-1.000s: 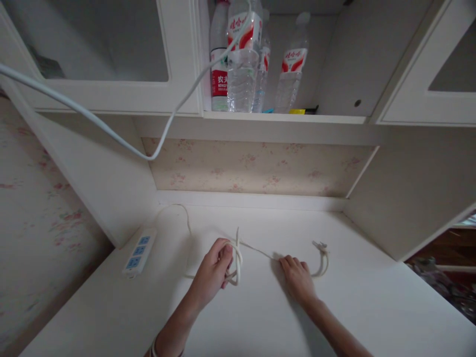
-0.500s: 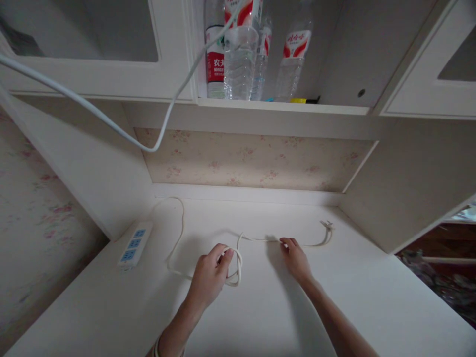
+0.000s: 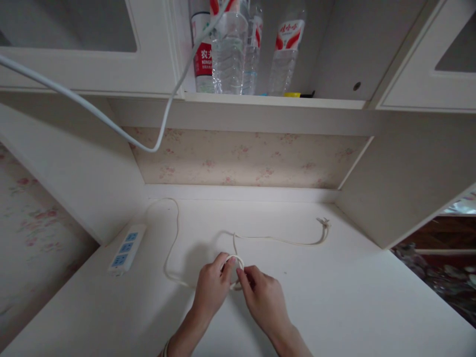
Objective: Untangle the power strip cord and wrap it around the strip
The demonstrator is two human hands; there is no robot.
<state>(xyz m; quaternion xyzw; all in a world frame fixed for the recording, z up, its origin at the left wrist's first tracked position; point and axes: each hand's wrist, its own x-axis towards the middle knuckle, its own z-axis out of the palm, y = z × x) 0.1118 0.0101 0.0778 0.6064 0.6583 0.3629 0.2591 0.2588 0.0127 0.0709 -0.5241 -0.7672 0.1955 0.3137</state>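
Two hands meet over the middle of the worktop [image 3: 334, 297]. The left hand [image 3: 211, 285], with one band at its wrist, pinches a small coil [image 3: 241, 261] between thumb and fingers; its grip is narrow. The right hand [image 3: 266, 296] closes its thumb and fingertips on the coil's right side, its grip narrow too. The coil is the bunched part of one pale cord [image 3: 177, 225]; how many turns it has cannot be told.

Left of the hands, near the left edge of the worktop, lies one white power strip [image 3: 127, 248] with three blue socket blocks. A length of cord leaves the strip's far end, bends close to the back edge and curves down to the left hand. Another length goes up from the coil and runs right to one pronged plug end [image 3: 325, 222], near the back right corner.

Beyond the worktop's back edge is one floral panel [image 3: 241, 158]. Above it, one shelf [image 3: 275, 99] holds four bottles [image 3: 284, 54], one with a dark red label, and one small yellow item [image 3: 292, 94]. One thick white cable [image 3: 100, 119] hangs across the upper left.

In the earlier frame the right hand held the length leading to the plug end; now that length lies free and the right hand is at the coil. The left hand still holds the coil.
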